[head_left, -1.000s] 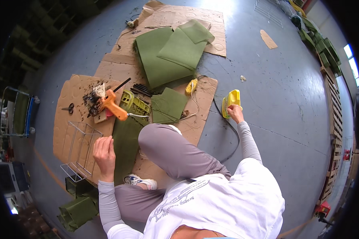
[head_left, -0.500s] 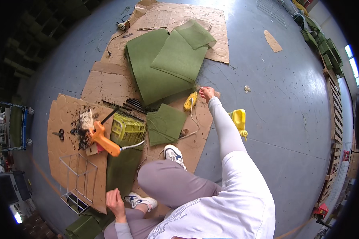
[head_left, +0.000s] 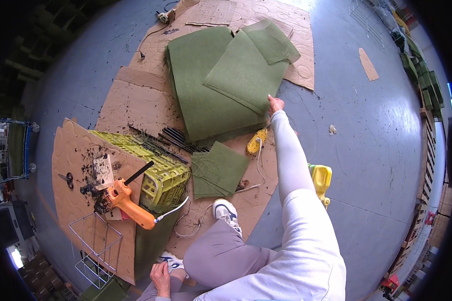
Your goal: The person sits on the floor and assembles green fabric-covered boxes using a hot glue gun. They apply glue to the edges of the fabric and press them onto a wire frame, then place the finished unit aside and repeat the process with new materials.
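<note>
Overlapping in a stack, rectangular green sheets (head_left: 231, 83) adjoin the right hand (head_left: 275, 104), grip unclear.

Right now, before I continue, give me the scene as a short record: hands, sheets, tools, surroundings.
Right hand: at the right edge of the large green sheets; grip unclear
Left hand: low, near a shoe; nothing visible in it
Small green sheets: flat, nearer the person than the large ones
Glue gun: orange, on the cardboard panel, black stick in it
Scissors: left of the glue gun
Crate: yellow-green, beside the panel
Floor, right: yellow object, partly hidden by the arm
</note>
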`<state>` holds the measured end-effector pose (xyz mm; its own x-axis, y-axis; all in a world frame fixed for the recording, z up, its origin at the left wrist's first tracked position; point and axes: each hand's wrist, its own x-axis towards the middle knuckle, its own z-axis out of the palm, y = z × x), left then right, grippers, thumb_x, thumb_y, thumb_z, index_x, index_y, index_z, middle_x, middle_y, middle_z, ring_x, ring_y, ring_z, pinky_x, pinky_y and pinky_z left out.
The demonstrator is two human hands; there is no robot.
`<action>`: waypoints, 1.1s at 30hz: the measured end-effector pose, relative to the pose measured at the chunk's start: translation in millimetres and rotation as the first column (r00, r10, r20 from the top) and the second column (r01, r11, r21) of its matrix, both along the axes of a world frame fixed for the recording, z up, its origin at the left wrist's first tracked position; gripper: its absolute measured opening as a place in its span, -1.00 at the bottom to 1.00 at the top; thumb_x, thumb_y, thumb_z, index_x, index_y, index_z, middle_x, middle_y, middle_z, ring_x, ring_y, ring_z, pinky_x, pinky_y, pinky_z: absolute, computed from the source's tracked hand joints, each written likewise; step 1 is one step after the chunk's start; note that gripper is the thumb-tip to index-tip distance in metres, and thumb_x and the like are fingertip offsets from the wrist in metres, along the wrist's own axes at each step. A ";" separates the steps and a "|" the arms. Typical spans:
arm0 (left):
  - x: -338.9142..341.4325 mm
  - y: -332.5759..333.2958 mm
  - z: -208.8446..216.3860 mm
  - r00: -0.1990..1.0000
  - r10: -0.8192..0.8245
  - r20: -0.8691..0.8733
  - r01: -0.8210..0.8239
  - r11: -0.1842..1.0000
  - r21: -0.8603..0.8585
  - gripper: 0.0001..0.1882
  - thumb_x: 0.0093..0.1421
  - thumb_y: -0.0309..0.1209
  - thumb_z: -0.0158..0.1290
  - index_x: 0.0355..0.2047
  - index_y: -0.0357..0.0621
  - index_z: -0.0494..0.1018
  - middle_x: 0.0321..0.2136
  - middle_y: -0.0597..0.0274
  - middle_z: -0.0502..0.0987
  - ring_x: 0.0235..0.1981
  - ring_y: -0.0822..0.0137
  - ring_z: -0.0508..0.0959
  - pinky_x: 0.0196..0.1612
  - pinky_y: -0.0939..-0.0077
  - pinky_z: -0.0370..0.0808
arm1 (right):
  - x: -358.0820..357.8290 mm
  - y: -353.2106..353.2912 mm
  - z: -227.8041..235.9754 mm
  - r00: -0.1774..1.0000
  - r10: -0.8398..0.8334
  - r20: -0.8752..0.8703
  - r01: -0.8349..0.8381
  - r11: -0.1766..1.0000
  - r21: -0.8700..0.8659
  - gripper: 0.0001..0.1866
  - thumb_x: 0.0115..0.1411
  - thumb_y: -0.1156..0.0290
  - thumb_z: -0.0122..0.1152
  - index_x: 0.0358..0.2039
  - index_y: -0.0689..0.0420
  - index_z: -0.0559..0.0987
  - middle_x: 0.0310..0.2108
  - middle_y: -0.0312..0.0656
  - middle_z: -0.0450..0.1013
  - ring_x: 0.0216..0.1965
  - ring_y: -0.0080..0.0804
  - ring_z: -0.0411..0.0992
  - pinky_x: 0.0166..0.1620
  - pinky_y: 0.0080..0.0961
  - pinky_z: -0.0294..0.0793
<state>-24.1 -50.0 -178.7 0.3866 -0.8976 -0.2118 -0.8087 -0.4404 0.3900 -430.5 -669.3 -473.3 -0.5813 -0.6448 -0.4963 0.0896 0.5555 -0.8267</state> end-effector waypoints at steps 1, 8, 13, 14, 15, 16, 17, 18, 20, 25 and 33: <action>-5.9 0.3 0.4 1.000 0.022 0.005 -0.022 1.000 0.013 -0.94 -0.01 -0.56 0.10 -0.48 -0.30 0.51 -0.55 0.04 0.49 -0.47 0.06 0.48 -0.38 0.27 0.41 | 22.1 -7.4 20.6 0.999 -0.028 0.019 0.028 0.999 0.018 -0.50 0.00 0.26 0.34 -0.14 0.36 0.47 -0.16 -0.02 0.47 -0.16 -0.23 0.43 -0.11 -0.32 0.39; 3.2 4.9 -19.7 0.999 0.009 -0.053 -0.010 1.000 -0.019 -0.93 0.01 -0.54 0.09 -0.49 -0.31 0.50 -0.59 0.05 0.47 -0.51 0.08 0.47 -0.41 0.29 0.39 | 100.8 -74.3 73.5 0.944 0.262 -0.201 -0.327 0.830 -0.453 -0.55 0.02 0.37 0.27 -0.11 0.39 0.48 -0.17 0.09 0.49 -0.16 -0.22 0.48 -0.03 -0.41 0.41; 0.5 -9.1 -13.6 0.998 0.010 -0.055 -0.009 1.000 0.010 -0.93 0.02 -0.55 0.07 -0.50 -0.32 0.49 -0.59 0.05 0.47 -0.52 0.09 0.46 -0.41 0.30 0.39 | 189.8 13.9 130.1 0.522 0.765 0.377 -0.557 0.641 -0.528 -0.32 0.06 0.29 0.30 0.09 0.42 0.28 0.00 0.02 0.36 0.02 -0.31 0.32 0.10 -0.46 0.25; -1.6 -10.3 -10.4 0.998 0.015 -0.054 -0.015 1.000 -0.005 -0.94 0.01 -0.55 0.08 -0.49 -0.31 0.50 -0.59 0.06 0.48 -0.51 0.09 0.46 -0.41 0.30 0.39 | 188.6 40.6 129.5 0.517 0.762 0.389 -0.584 0.647 -0.491 -0.38 0.10 0.31 0.26 0.07 0.42 0.28 -0.02 -0.01 0.38 -0.03 -0.30 0.36 0.06 -0.45 0.31; -5.2 -9.2 -7.3 0.998 0.033 -0.050 -0.034 0.999 -0.021 -0.94 0.00 -0.55 0.09 -0.48 -0.31 0.51 -0.58 0.06 0.48 -0.51 0.09 0.47 -0.41 0.30 0.40 | 184.8 73.0 152.0 0.424 0.743 0.518 -0.551 0.666 -0.504 -0.48 0.16 0.37 0.18 0.05 0.39 0.30 -0.03 -0.03 0.39 -0.07 -0.30 0.40 0.00 -0.42 0.39; -3.1 -12.6 -4.3 0.999 0.026 -0.044 -0.028 0.999 -0.042 -0.93 -0.01 -0.56 0.11 -0.47 -0.30 0.51 -0.57 0.07 0.49 -0.51 0.09 0.47 -0.41 0.30 0.40 | 169.8 90.4 142.0 0.443 0.668 0.598 -0.492 0.738 -0.461 -0.53 0.19 0.39 0.13 0.05 0.36 0.30 -0.03 -0.06 0.39 -0.05 -0.30 0.39 0.02 -0.40 0.39; 0.4 -16.0 -3.1 0.999 0.012 -0.048 -0.014 0.999 -0.048 -0.93 -0.01 -0.56 0.11 -0.47 -0.30 0.51 -0.57 0.07 0.49 -0.51 0.09 0.47 -0.40 0.30 0.40 | 151.4 101.7 123.2 0.455 0.584 0.673 -0.429 0.806 -0.409 -0.57 0.21 0.42 0.08 0.05 0.32 0.30 -0.02 -0.09 0.38 -0.03 -0.31 0.38 0.03 -0.39 0.40; -0.4 -15.4 -3.3 0.998 0.011 -0.054 -0.014 0.999 -0.052 -0.93 -0.01 -0.56 0.11 -0.47 -0.30 0.51 -0.57 0.07 0.49 -0.50 0.09 0.47 -0.40 0.30 0.40 | 132.8 110.1 107.6 0.472 0.529 0.706 -0.408 0.840 -0.357 -0.59 0.23 0.46 0.04 0.06 0.30 0.28 0.00 -0.08 0.36 0.00 -0.26 0.37 0.06 -0.32 0.40; -1.3 -7.3 -13.0 0.995 0.017 -0.095 -0.021 0.999 -0.041 -0.93 -0.01 -0.56 0.11 -0.47 -0.30 0.51 -0.56 0.07 0.49 -0.50 0.09 0.47 -0.39 0.30 0.40 | 102.5 115.7 78.5 0.546 0.456 0.702 -0.317 0.889 -0.331 -0.57 0.21 0.43 0.09 0.05 0.29 0.29 -0.03 -0.09 0.38 -0.04 -0.25 0.39 0.03 -0.29 0.42; -5.9 -4.3 -23.6 0.991 -0.036 -0.131 0.036 0.999 -0.002 -0.93 -0.01 -0.56 0.11 -0.47 -0.29 0.51 -0.54 0.06 0.51 -0.46 0.10 0.49 -0.36 0.30 0.42 | 59.9 81.9 66.2 0.620 0.308 0.722 -0.169 0.951 -0.260 -0.68 0.22 0.47 0.05 -0.04 0.30 0.33 -0.14 -0.05 0.43 -0.17 -0.19 0.46 -0.09 -0.24 0.52; -7.3 -20.0 -14.8 0.992 -0.053 -0.112 0.052 0.999 -0.006 -0.93 -0.02 -0.55 0.12 -0.47 -0.28 0.52 -0.52 0.07 0.52 -0.44 0.10 0.50 -0.33 0.30 0.43 | 111.2 87.1 167.5 0.483 0.499 0.719 -0.270 0.866 -0.420 -0.74 0.22 0.51 0.02 -0.07 0.25 0.39 -0.20 -0.10 0.47 -0.20 -0.29 0.48 -0.12 -0.30 0.53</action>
